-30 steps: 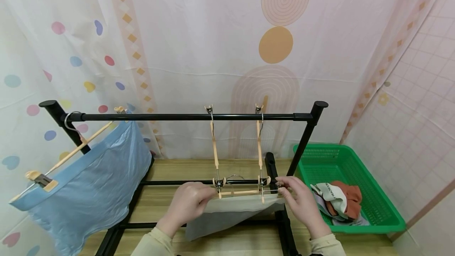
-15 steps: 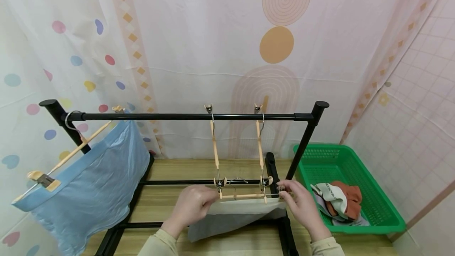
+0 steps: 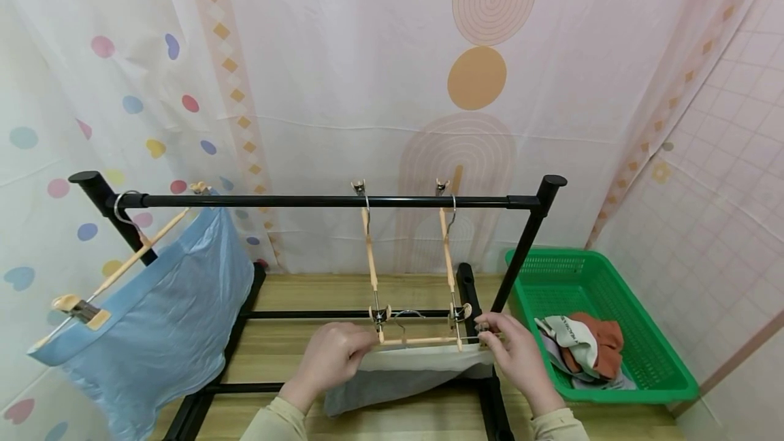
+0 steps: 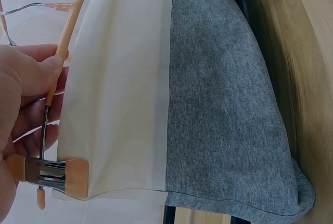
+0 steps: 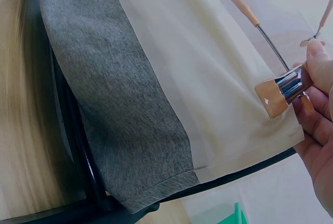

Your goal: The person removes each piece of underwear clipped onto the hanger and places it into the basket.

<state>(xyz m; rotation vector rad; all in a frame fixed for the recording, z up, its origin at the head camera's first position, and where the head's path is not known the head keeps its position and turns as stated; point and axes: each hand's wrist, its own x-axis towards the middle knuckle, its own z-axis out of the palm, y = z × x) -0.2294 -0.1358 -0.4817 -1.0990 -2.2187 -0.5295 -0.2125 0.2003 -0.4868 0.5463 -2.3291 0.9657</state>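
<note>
A clip hanger [image 3: 422, 341] lies level between my two hands, a grey garment with a cream band [image 4: 223, 94] hanging from it. My left hand [image 3: 333, 358] pinches the hanger's bar with thumb and fingers, beside the left clip [image 4: 77, 178], which is closed on the band's corner. At the other end my right hand [image 3: 519, 359] pinches the right clip [image 5: 271, 98], with its thumb on the metal part; this clip's pad lies over the cream band close to its edge. The garment's lower part is partly cut off in both wrist views.
A black rack [image 3: 294, 202] stands ahead, with two bare clip hangers [image 3: 370, 257] on its rail. A blue garment [image 3: 177, 312] hangs clipped at the left end. On the right, a green basket [image 3: 658, 359] contains orange, white and grey cloths.
The hanger and its grey garment have shifted slightly down and right. Both hands keep hold, the left having moved a little right. The blue garment has swung slightly right.
</note>
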